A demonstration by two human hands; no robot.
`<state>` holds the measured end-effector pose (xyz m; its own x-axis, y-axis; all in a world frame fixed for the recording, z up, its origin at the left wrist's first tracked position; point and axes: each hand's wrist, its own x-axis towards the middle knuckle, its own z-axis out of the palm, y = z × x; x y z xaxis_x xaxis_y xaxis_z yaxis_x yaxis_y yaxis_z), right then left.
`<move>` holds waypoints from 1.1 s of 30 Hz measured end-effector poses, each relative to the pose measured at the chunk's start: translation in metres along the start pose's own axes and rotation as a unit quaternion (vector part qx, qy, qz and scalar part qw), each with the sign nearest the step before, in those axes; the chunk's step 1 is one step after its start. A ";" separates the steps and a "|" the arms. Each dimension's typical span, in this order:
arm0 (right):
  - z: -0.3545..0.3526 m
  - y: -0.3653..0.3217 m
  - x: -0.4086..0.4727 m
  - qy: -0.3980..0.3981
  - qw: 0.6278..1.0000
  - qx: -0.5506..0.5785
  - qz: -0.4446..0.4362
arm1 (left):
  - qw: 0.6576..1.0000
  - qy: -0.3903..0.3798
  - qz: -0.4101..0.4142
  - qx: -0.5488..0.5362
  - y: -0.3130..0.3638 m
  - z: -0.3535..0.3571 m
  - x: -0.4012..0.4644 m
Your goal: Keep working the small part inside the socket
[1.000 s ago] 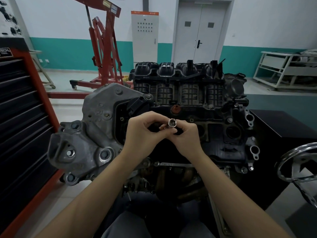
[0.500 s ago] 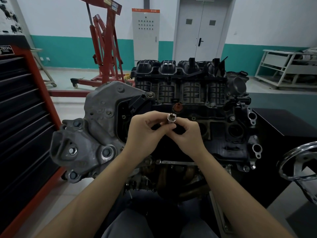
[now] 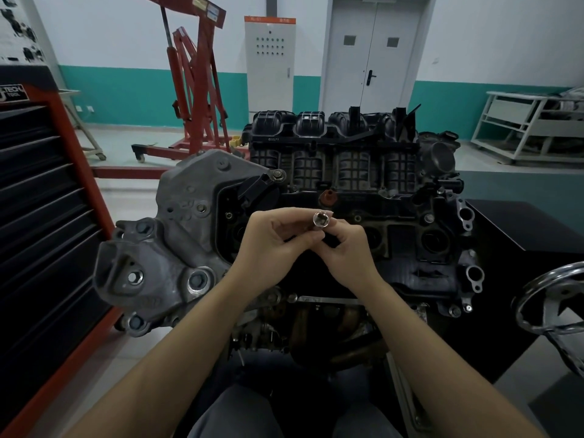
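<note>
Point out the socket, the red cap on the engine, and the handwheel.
socket [image 3: 321, 219]: head view, on its open end face.
red cap [image 3: 328, 197]: head view, on its top.
handwheel [image 3: 527, 299]: head view, on its chrome rim, left side.

Both forearms are bare from the bottom edge of the picture up to the wrists; no sleeve, watch, band or glove shows on either. The left hand [image 3: 268, 245] and the right hand [image 3: 350, 251] are bare too, with no rings visible on the fingers that face the camera, and the nails look short and plain, though they are small in this view. Low in the picture, between the arms, the lap is covered by grey-blue trousers [image 3: 240, 415].
</note>
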<state>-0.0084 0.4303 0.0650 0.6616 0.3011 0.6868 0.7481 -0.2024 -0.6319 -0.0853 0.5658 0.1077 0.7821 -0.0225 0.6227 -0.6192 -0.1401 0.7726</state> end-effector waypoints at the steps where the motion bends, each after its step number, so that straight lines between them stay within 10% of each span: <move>1: 0.001 0.000 0.000 0.009 1.000 0.003 0.006 | 1.000 -0.006 0.000 -0.006 0.000 -0.001 0.000; 33: 0.001 -0.002 0.000 0.011 1.000 0.017 -0.007 | 0.994 0.058 0.022 0.085 0.009 0.006 -0.002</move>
<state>-0.0100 0.4311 0.0657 0.6529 0.2823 0.7029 0.7549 -0.1659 -0.6345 -0.0919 0.5588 0.1128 0.7347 0.0804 0.6736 -0.6246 -0.3072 0.7180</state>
